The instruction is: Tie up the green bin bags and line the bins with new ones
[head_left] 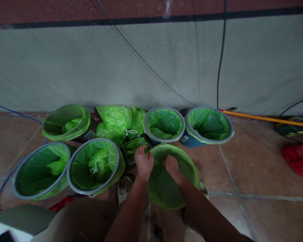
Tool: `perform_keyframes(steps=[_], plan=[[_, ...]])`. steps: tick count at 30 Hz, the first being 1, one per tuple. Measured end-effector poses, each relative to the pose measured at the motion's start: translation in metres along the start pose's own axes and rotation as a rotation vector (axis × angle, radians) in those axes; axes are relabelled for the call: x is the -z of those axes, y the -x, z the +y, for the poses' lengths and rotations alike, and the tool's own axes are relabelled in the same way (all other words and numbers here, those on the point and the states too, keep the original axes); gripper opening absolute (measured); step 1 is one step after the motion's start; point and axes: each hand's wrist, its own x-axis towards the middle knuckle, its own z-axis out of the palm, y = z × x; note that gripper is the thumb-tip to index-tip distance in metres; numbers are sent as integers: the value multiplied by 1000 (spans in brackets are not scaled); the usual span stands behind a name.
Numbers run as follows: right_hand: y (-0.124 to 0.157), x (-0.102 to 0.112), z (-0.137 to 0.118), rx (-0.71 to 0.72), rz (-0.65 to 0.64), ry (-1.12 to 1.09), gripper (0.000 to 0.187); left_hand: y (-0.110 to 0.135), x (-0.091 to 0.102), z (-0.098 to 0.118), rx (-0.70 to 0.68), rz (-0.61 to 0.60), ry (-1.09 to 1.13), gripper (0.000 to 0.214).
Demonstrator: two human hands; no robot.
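Note:
A bin with a green bag liner (pixel 195 168) stands in front of me, the bag's edge folded out over its rim. At the left side of that rim is my left hand (pixel 143 162), its fingers loosely bent and the thumb apart from them. My right hand (pixel 172 165) reaches down inside the mouth, close to the far inner wall of the liner. Its fingers are bent away from me and mostly hidden. Beside my left hand sits a small dark container (pixel 129 155) with green plastic in it.
Other bag-lined bins (pixel 164 137) (pixel 209 138) stand by the wall, with more to the left (pixel 110 183) (pixel 40 193). Knotted green bags (pixel 114 117) lie between them. An orange pole (pixel 262 118), a red object (pixel 299 158) and a blue cord (pixel 2 191) rest on the tiles.

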Motion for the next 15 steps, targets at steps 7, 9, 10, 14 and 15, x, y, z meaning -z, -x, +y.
perform_keyframes(steps=[7, 9, 10, 14, 15], plan=[[-20, 49, 0, 80, 276, 250, 36, -53, -21, 28, 23, -541, -241, 44], [-29, 56, 7, 100, 151, 290, 34, -51, -26, 24, -45, -598, -284, 44], [-31, 58, 12, 110, 71, 300, 34, -47, -28, 20, -86, -596, -284, 43], [-30, 66, 30, 142, -89, 305, 37, -34, -29, 5, -245, -567, -198, 36], [-28, 68, 33, 136, -101, 310, 37, -33, -28, 3, -273, -560, -188, 34]])
